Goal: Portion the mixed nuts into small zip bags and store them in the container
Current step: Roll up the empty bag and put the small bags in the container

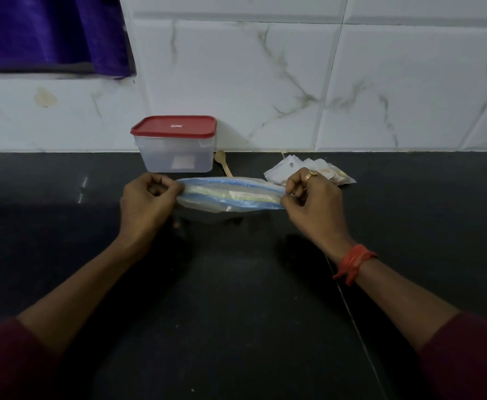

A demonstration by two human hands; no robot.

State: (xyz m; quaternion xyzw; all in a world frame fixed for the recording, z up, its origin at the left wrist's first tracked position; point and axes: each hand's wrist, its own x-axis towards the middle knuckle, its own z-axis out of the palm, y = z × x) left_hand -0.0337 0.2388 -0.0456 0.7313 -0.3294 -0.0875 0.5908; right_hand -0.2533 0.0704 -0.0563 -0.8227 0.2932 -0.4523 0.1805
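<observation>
Both hands are raised a little over the dark bench (236, 298), well apart from each other, each clamped on one end of a large clear zip bag (230, 196) with blue strips along its top edge. The left hand (147, 202) pinches the bag's left end between curled fingers and thumb, and the right hand (313, 203) pinches the right end in the same way, so the bag is stretched level between them. Something pale shows through the plastic, too blurred to name. The right hand wears a gold ring (311, 175), and a red-orange thread band (353, 262) circles that wrist; dark red sleeves (8, 362) cover both forearms near the bottom corners. Behind the bag, against the white marbled tile wall (265, 82), stands the clear container (175, 151) with its red lid (174, 127) on. A small wooden spoon (222, 160) lies just beside the container's right side, its bowl toward the wall. Further right, a loose heap of small zip bags (291, 167) lies on the bench just behind the right hand and partly hidden by it; whether they hold nuts cannot be told. A purple curtain (48, 33) hangs at the upper left.
</observation>
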